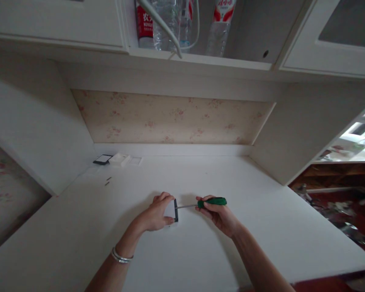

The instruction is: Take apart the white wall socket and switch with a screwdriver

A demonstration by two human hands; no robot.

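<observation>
My left hand [158, 213] grips a small square plate [170, 209], white-faced with a dark edge, between thumb and fingers near the middle of the white desk. It may be a wall switch panel; the fingers cover part of it. In my right hand [217, 213] is a screwdriver [215, 201] with a green handle, held almost level. Its metal shaft points left, and the tip meets the plate's dark right edge. Two small, thin dark pieces, which look like screws [108, 179], lie on the desk farther left.
At the desk's [261, 243] back left sit a dark-framed white plate [102, 159], a white box-like part [119, 159] and a thin white frame [136, 161]. Overhead, a cabinet shelf [200, 56] holds plastic bottles [220, 32] and a drooping white cable [166, 28]. Side panels flank the desk.
</observation>
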